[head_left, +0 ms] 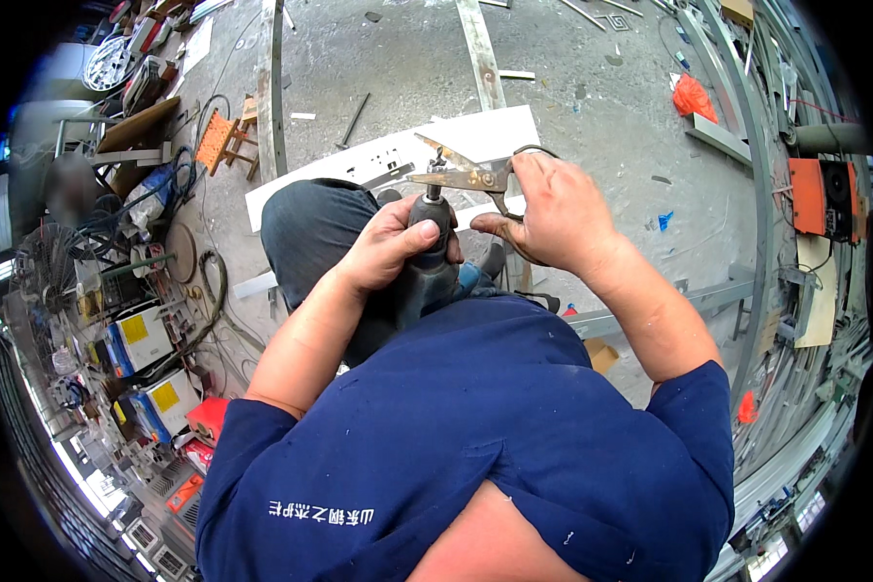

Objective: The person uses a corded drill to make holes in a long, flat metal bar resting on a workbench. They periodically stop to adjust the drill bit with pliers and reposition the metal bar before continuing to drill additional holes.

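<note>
My left hand (390, 244) is wrapped round the dark body of a power drill (431, 221), whose chuck and bit point away from me. In my right hand (561, 209) is a pair of worn, rusty-looking scissors (473, 179), with my fingers in and around the handles. The blades stand apart, and the lower one crosses right at the drill's tip. Whether the blade touches the bit I cannot tell. Beyond the tools lies a long white panel (500, 129) with dark cutouts, partly hidden by my knee and hands.
Metal rails (480, 58) run across the concrete floor. An orange stool (218, 144) stands at the left, near cables and welding machines (165, 398). On the right are an orange machine (823, 199), stacked metal profiles and an orange plastic bag (693, 97).
</note>
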A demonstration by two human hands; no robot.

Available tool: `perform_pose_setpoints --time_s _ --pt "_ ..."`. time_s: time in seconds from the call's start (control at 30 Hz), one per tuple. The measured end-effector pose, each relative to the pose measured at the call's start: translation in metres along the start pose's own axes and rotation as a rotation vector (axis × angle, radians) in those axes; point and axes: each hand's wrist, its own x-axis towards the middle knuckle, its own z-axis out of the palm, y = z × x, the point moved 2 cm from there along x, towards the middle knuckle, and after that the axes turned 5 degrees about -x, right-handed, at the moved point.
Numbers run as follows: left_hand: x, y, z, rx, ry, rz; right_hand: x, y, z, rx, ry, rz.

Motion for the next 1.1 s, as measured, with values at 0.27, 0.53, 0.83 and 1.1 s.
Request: perform_pose_setpoints --time_s 0.27,0.53,0.83,1.1 --pt "0.002 -0.003 -0.002 0.135 0.09 0.001 -0.002 -0.003 -0.006 -0.072 -0.128 0.122" --pt "0.004 0.008 0.008 -0.052 -0.001 -0.022 -0.002 0.018 -0.007 0.36 -0.328 0.142" --pt "0.004 0.002 0.005 0.055 0.099 0.02 -0.012 0.001 -0.006 0.174 -0.203 0.142" --pt "0.008 -0.001 0.004 0.039 0.012 -0.004 -0.008 0.001 -0.001 0.009 -0.019 0.038"
